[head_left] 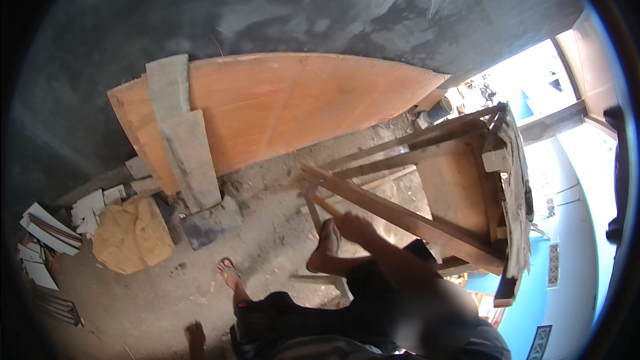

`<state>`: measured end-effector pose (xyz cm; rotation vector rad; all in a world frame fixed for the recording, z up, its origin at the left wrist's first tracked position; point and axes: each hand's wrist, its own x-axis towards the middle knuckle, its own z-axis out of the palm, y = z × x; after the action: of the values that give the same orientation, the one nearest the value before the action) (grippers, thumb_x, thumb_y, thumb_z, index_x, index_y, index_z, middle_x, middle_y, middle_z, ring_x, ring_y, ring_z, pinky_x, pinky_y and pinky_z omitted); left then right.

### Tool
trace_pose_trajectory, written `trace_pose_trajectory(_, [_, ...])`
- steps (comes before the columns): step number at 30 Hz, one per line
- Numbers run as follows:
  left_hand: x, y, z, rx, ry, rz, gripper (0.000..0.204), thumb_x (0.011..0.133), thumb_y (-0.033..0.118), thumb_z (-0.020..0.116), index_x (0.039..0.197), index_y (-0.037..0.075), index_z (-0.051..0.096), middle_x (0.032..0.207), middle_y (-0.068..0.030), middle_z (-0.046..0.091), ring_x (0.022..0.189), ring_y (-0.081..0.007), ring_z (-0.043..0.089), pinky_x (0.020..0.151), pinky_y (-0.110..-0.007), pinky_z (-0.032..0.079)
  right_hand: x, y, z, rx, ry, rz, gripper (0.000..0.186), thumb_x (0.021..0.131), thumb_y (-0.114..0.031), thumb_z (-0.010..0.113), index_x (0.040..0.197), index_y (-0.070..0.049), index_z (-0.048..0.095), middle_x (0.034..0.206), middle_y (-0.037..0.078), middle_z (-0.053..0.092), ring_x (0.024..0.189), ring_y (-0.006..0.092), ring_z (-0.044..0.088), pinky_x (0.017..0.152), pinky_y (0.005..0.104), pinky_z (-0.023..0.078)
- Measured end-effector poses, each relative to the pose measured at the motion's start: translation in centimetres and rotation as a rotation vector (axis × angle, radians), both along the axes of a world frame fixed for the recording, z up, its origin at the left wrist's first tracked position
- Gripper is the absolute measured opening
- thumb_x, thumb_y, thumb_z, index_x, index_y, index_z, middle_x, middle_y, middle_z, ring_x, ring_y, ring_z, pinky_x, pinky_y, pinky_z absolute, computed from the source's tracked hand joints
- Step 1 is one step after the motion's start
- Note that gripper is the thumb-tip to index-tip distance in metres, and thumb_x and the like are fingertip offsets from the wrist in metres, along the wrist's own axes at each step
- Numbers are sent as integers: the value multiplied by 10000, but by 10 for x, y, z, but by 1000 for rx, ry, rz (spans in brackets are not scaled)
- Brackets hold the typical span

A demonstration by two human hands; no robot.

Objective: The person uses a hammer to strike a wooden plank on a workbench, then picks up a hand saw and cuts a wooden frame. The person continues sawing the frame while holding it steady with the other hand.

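My right hand (pixel 357 227) is closed around the wooden handle of a hammer (pixel 327 207). Its head is blurred and close to the end of a wooden leg on a tipped-over wooden table (pixel 407 211). The leg slants from the table's frame on the right toward the middle of the view. Low on the left, my left hand (pixel 195 335) hangs away from the table; it is dark and its fingers are too unclear to read. My right foot in a sandal (pixel 327 240) is beside the table legs, and my left foot (pixel 228 271) stands on the dirt floor.
A large orange-brown plywood sheet (pixel 287 107) leans on the dark wall, with grey boards (pixel 175 127) against it. A tan sack (pixel 133 235) and white broken pieces (pixel 50 228) lie at left. Daylight enters at right, past a blue wall (pixel 527 293).
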<state>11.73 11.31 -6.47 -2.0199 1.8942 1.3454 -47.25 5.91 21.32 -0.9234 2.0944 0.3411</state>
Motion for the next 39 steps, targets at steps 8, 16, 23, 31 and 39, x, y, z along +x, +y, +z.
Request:
trace_pose_trajectory(8, [-1,-2,-34,29,-63,-43,371,888,255,562,657,-34,599,596,-224,556,548,-326,551,586,-487,415,172,-48,-29,-773,-540,361,270,994,-325,513,1065,-75,584,897,197,643,846,383,659,748,501,508])
trace_pose_trajectory(16, [-58,-31,-69,-171,118,-8,394,915,271,564,699,-54,626,690,-232,623,658,-361,610,649,-512,450,204,-95,41,-1290,-743,846,381,835,-351,700,1059,-57,608,900,134,652,856,366,662,758,481,517])
trace_pose_trajectory(23, [37,9,-75,-2,-49,1,342,874,252,579,682,-28,625,674,-186,633,623,-291,610,623,-491,456,-31,40,-68,-37,187,342,270,874,-274,611,941,-29,704,859,205,688,838,372,691,746,490,553])
trace_pose_trajectory(31, [-6,-28,-80,-459,-8,-130,331,851,251,586,668,-25,601,613,-168,589,564,-287,586,594,-477,463,240,-82,3,-908,-872,463,319,950,-320,614,1086,-50,512,837,149,635,729,339,667,647,455,541])
trace_pose_trajectory(39, [-28,-40,-47,-65,85,59,377,894,276,577,661,-19,593,704,-187,664,627,-313,623,602,-451,454,67,-40,16,-584,-295,497,290,834,-287,688,1031,-76,664,965,137,667,958,316,662,852,440,519])
